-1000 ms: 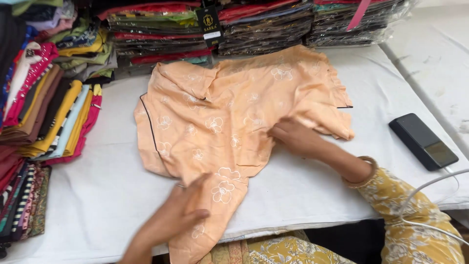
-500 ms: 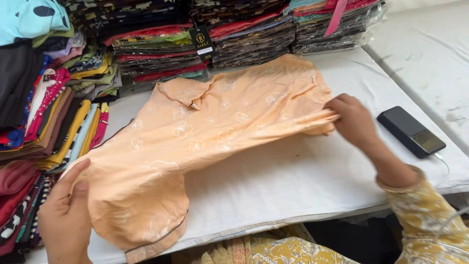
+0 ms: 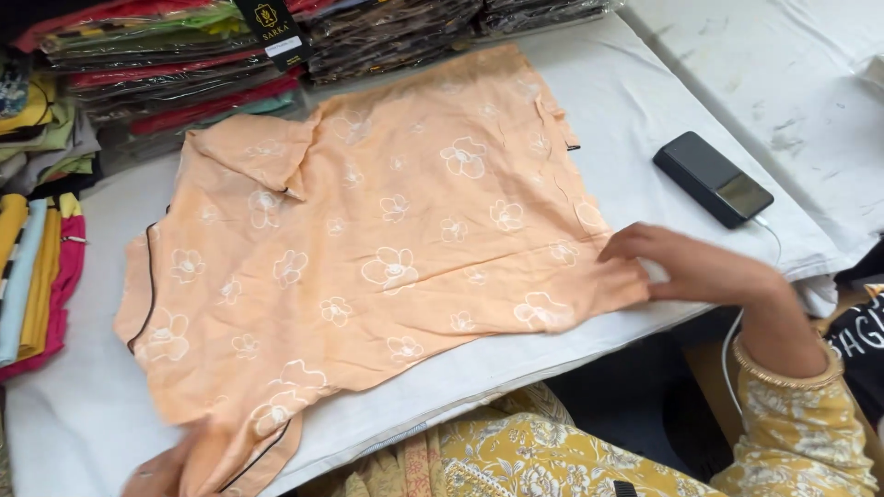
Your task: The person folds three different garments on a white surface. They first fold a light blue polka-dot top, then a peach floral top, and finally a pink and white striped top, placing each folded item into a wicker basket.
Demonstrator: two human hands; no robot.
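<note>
White cloth covered the table (image 3: 589,120), and on it, at the centre, a peach garment (image 3: 368,267) was spread flat. White flower outlines were scattered over the fabric, and dark piping edged its left hem and the sleeve nearest the person. One sleeve was folded over at the top left of the garment, with a few creases running across the middle.

Stacks of folded clothes (image 3: 37,248) to the left of the garment were cut off by the frame, as were the wrapped bundles (image 3: 184,74) behind it. Right of the garment a black phone (image 3: 714,179) lay on the table, with a white cable (image 3: 737,340) leading from it over the edge.

The right hand (image 3: 681,267) was laid at the garment's right edge, fingers pressed on the cloth and seemingly pinching the hem. The left hand (image 3: 166,469) was seen only in part at the garment's lower left corner, blurred and partly under the fabric; its grip could not be made out.
</note>
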